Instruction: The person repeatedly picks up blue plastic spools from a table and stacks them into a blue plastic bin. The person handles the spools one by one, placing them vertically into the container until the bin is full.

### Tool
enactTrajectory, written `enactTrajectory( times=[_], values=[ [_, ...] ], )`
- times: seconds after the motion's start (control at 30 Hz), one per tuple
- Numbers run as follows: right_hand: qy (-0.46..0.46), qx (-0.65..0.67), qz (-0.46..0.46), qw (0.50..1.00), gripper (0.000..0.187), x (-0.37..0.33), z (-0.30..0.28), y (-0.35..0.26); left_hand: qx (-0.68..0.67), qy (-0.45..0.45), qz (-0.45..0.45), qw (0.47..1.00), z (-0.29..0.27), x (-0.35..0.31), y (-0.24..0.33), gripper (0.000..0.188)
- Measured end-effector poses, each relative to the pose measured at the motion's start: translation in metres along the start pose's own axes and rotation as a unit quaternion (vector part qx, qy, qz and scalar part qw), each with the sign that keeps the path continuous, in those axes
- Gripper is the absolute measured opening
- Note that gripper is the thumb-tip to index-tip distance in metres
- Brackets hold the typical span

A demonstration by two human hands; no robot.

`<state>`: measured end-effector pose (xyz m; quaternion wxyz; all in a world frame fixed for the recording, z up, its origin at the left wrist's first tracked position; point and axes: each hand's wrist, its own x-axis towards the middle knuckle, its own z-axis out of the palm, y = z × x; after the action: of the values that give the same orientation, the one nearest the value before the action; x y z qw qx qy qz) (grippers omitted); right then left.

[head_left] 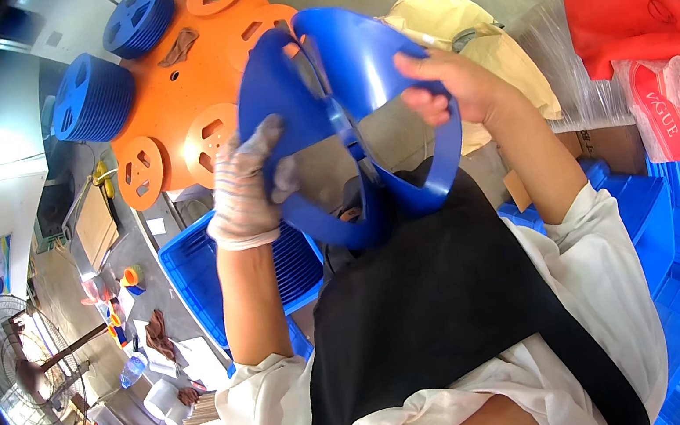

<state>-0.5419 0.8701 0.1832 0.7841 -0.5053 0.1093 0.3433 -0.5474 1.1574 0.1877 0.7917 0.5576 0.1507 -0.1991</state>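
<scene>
In front of my black apron, two blue plastic reel discs with large cutouts stand spread apart like a V, meeting near the middle. My left hand (251, 186), in a pale striped glove, grips the outer edge of the left reel disc (273, 98). Bare and partly blurred, my right hand (462, 86) has its fingers closed at the rim of the right reel disc (356, 59). Whether the two discs are joined at the centre, I cannot tell.
Beyond my left hand, an orange round table (161, 94) carries stacks of blue reels (92, 99) and several orange reels (142, 172). A blue crate (188, 263) of blue discs stands near my left forearm. Blue bins (633, 210) and a red bag (626, 25) are at right; a fan (27, 373) at left.
</scene>
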Motion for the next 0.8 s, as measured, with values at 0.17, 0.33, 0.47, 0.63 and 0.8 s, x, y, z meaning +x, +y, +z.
enactTrajectory(
  times=[0.17, 0.33, 0.47, 0.63, 0.8],
  values=[
    [0.020, 0.056, -0.042, 0.997, 0.029, -0.025, -0.098, -0.018, 0.269, 0.036, 0.312, 0.911, -0.077, 0.006, 0.018, 0.019],
    [0.119, -0.026, -0.133, 0.984, 0.029, -0.002, -0.046, -0.005, -0.003, -0.008, 0.038, 0.999, -0.065, 0.024, 0.020, 0.021],
    [0.184, -0.295, -0.236, 0.907, 0.059, 0.039, 0.033, 0.023, -0.064, -0.044, 0.080, 0.994, -0.006, 0.032, -0.007, 0.033],
    [0.154, -0.384, -0.243, 0.877, 0.077, 0.061, 0.022, 0.127, -0.168, -0.236, 0.007, 0.957, 0.036, 0.061, -0.085, 0.044],
    [0.400, -0.102, -0.167, 0.895, 0.045, 0.020, -0.095, 0.154, -0.157, -0.306, -0.262, 0.902, 0.102, 0.086, -0.138, 0.058]
  ],
)
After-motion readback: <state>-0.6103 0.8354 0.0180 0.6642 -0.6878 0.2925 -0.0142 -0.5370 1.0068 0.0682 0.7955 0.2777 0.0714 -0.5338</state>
